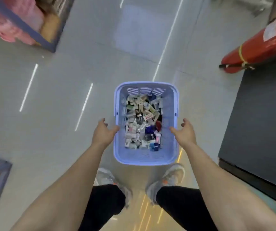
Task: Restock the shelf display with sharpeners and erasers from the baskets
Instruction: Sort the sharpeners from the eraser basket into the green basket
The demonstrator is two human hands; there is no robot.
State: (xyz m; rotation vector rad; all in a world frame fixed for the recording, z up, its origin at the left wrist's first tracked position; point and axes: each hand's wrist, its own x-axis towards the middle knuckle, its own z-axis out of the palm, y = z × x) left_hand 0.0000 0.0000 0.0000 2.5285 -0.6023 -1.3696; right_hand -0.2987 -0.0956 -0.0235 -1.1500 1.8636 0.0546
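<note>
**A:** Both your hands are open with the fingers loose. Your left hand (103, 133) is on one side of the blue basket (146, 157), your right hand (184, 133) is on the other, and neither holds anything.

**B:** The basket sits on the floor (67, 80) just ahead of your shoes (174, 175), heaped with small packets (142, 120). Your fingertips overlap its long sides, but I can't tell whether they touch.

**A:** The step looks like a lift. Take the long sides at matching points, about mid-length, so the load doesn't tip toward one end.

**B:** Curl your fingers under the rim lip rather than squeezing the mesh walls. Plastic like that will likely flex.

**A:** Bring it up flat. The packets lie loose and could slide or spill if a corner dipped.

**B:** Mind your right side. The dark unit (259, 122) and the red fire extinguisher (257, 45) stand near, so keep the basket close to your body when you turn.

**A:** The packets are too blurred to tell sharpeners from erasers, so sort them at the shelf.
</note>
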